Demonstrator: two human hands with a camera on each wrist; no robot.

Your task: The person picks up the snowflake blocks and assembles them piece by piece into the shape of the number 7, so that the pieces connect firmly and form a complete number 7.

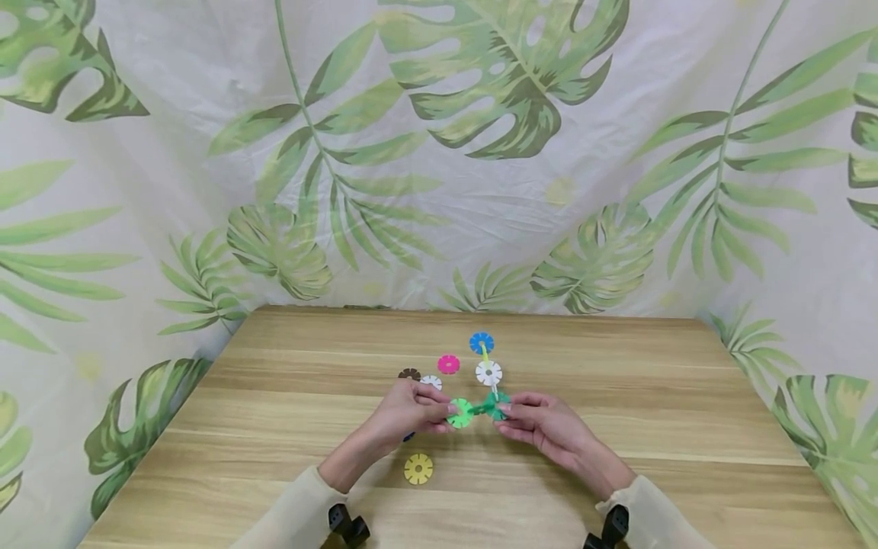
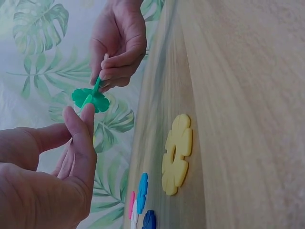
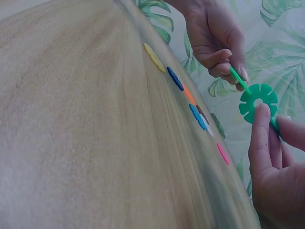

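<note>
My left hand (image 1: 405, 412) pinches a light green slotted flower disc (image 1: 461, 412) between thumb and fingers. My right hand (image 1: 555, 429) grips a cluster of darker green slotted discs (image 1: 498, 404) just to the right. In the right wrist view the light green disc (image 3: 238, 78) is seen edge-on, meeting the rim of a green disc (image 3: 268, 93); how deep the slots sit in each other I cannot tell. From the green cluster a chain runs away from me: a white disc (image 1: 482, 377), a yellow disc (image 1: 485, 352) seen edge-on and a blue disc (image 1: 475, 340).
Loose discs lie on the wooden table (image 1: 288, 427): yellow (image 1: 410, 469) in front, pink (image 1: 449, 360), brown (image 1: 409, 373) and white (image 1: 431, 379) behind my left hand. Dark blue (image 3: 174, 78), orange (image 3: 189, 97) and light blue (image 3: 197, 116) ones show in the right wrist view. A leaf-print cloth (image 1: 480, 229) hangs behind.
</note>
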